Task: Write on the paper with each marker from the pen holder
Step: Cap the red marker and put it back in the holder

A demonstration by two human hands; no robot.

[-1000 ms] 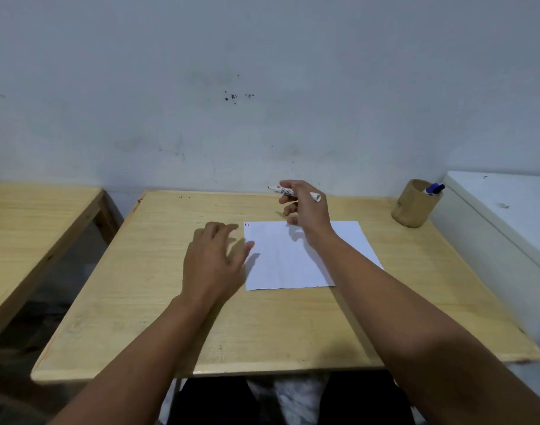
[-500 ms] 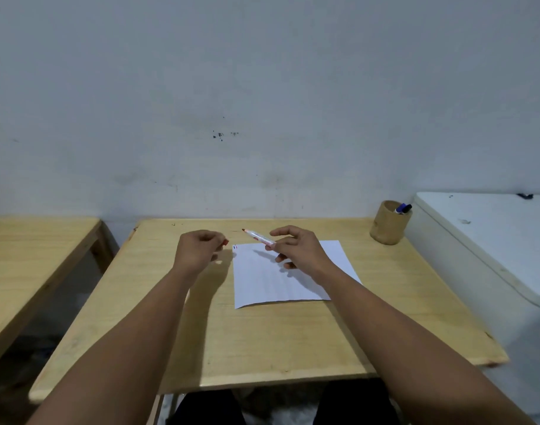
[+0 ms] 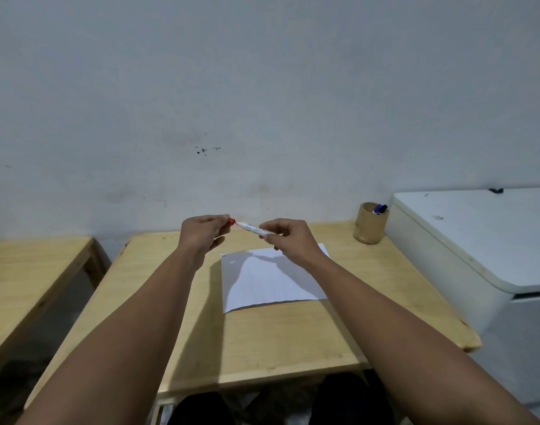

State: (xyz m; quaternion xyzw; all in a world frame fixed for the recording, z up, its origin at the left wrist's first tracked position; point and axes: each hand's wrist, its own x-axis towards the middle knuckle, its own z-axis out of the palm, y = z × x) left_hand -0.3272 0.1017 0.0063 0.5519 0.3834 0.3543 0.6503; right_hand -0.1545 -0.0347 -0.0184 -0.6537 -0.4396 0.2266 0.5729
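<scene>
From the head camera, both hands are raised above the far part of a light wooden table [image 3: 262,342]. The right hand [image 3: 288,239] pinches the white barrel of a marker [image 3: 256,229], which points left and slightly away. The left hand [image 3: 203,233] is closed around the red cap [image 3: 231,222], which sits just at the marker's tip; whether the cap is coming off or going back on cannot be told from this view alone.

Below the hands lies the paper [image 3: 271,280], flat on the table, its far edge under the right wrist. It looks almost blank: only a small dark mark shows at its far left corner, and faint lines are too pale to read.

At the far right corner of the table stands the pen holder [image 3: 370,223], a bamboo-coloured cup well apart from the hands, with at least one blue-capped marker [image 3: 380,208] poking out. A white appliance [image 3: 477,240] sits just right of it, and a second table [image 3: 32,271] is off to the left.

Judging by this, the task is at an early or middle stage: one marker is in hand, and at least one in the holder appears to be waiting its turn.
</scene>
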